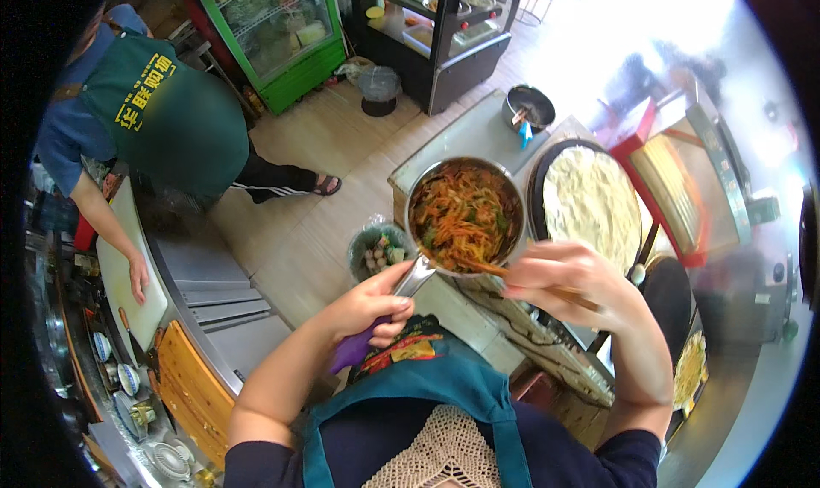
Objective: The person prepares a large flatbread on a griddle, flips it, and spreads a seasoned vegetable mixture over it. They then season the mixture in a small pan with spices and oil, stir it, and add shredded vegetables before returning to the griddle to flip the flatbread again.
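My left hand (378, 309) grips the handle of a steel pot (419, 273), with a purple cover or cloth (352, 350) hanging below the fist. Shredded vegetables (464, 216), orange with green bits and a glossy sauce, fill the pot. In my right hand (564, 280) is a wooden utensil (480, 267) that may be chopsticks or a spatula; its far end dips into the vegetables. That hand is blurred. Just beyond it, a pale, wrinkled flatbread or crepe (592, 200) covers a round black griddle (537, 174).
A small black pan (530, 104) sits on the counter (448, 129). Right of the griddle stands a red-framed glass case (679, 187). Below the pot, a lined bin (378, 251) holds waste. At left, a co-worker (173, 116) rests a hand by a white cutting board (138, 296); a wooden board (192, 385) lies nearer.
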Available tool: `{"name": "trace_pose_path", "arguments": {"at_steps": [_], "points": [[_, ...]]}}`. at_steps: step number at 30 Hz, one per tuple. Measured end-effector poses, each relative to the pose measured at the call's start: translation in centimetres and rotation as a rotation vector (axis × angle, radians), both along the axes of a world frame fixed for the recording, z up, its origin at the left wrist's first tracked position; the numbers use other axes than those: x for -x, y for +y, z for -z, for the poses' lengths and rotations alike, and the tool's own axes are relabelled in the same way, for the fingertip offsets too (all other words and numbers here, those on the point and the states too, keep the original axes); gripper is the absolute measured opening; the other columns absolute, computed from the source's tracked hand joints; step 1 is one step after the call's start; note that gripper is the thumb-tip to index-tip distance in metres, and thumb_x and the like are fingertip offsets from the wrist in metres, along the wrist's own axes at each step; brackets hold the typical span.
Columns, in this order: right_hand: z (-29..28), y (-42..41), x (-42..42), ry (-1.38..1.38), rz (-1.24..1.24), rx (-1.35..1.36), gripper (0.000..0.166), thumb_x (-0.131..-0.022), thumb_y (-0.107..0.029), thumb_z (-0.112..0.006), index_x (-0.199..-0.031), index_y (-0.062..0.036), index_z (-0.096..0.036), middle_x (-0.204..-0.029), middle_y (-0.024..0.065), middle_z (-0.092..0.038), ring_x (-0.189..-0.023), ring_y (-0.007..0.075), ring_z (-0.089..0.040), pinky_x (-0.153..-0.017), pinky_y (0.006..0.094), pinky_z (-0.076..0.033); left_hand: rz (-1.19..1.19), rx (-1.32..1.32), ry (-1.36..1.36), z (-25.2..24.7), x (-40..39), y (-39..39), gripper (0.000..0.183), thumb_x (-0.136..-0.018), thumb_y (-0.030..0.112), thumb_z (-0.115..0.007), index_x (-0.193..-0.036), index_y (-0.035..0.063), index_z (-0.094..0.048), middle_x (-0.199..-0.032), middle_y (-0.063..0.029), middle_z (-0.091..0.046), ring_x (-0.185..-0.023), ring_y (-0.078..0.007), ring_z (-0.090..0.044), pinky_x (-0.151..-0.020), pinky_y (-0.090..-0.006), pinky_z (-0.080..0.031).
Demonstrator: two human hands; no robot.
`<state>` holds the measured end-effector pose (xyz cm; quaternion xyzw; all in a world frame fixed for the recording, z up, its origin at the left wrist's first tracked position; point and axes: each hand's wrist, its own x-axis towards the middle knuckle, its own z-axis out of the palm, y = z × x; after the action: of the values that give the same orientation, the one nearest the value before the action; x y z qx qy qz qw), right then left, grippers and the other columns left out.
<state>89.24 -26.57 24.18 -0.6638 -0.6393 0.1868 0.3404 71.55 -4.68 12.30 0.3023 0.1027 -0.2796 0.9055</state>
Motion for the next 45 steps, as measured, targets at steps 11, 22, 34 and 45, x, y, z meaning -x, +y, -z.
{"name": "trace_pose_path", "arguments": {"at_steps": [11,22,34,45], "points": [[7.5,-0.6,-6.5,0.461,0.709,0.003,0.023,-0.093,-0.012,-0.055,-0.074,0.0018,-0.06,-0.069,0.0065,-0.06,-0.05,0.0098,-0.055,-0.045,0.0233,-0.045,-0.175,-0.225,0.097,-0.5,0.3,-0.7,0.071,-0.089,0.003,-0.045,-0.148,0.0199,-0.009,-0.073,-0.0035,-0.044,-0.048,-0.0096,-0.041,-0.042,-0.0257,-0.037],[15.4,-0.8,2.9,1.535,1.262,-0.636,0.018,-0.093,-0.022,-0.056,-0.088,-0.0041,-0.055,-0.081,0.0138,-0.064,-0.064,0.0209,-0.062,-0.053,0.0265,-0.05,-0.275,-0.172,0.093,-0.6,-0.7,-2.9,0.068,-0.088,0.0,-0.041,-0.146,0.0233,-0.014,-0.074,-0.0042,-0.043,-0.048,-0.0104,-0.04,-0.043,-0.0271,-0.038],[9.3,-0.4,2.5,0.65,0.921,-0.374,0.013,-0.093,-0.01,-0.055,-0.087,0.0015,-0.056,-0.076,0.0119,-0.066,-0.054,0.0121,-0.059,-0.047,0.0241,-0.049,-0.193,-0.2,0.062,-1.4,0.2,-2.6,0.068,-0.09,0.005,-0.045,-0.146,0.0205,-0.012,-0.07,-0.0028,-0.04,-0.048,-0.0094,-0.038,-0.041,-0.0244,-0.034],[12.1,8.1,2.1,0.098,0.495,-0.362,0.003,-0.083,-0.002,-0.064,-0.081,-0.0009,-0.063,-0.072,0.0077,-0.061,-0.065,0.0169,-0.058,-0.06,0.0282,-0.047,-0.284,-0.118,0.126,-0.3,2.5,1.4,0.068,-0.09,0.007,-0.046,-0.147,0.0196,-0.012,-0.072,-0.0022,-0.038,-0.046,-0.0075,-0.035,-0.04,-0.0225,-0.032]]}}
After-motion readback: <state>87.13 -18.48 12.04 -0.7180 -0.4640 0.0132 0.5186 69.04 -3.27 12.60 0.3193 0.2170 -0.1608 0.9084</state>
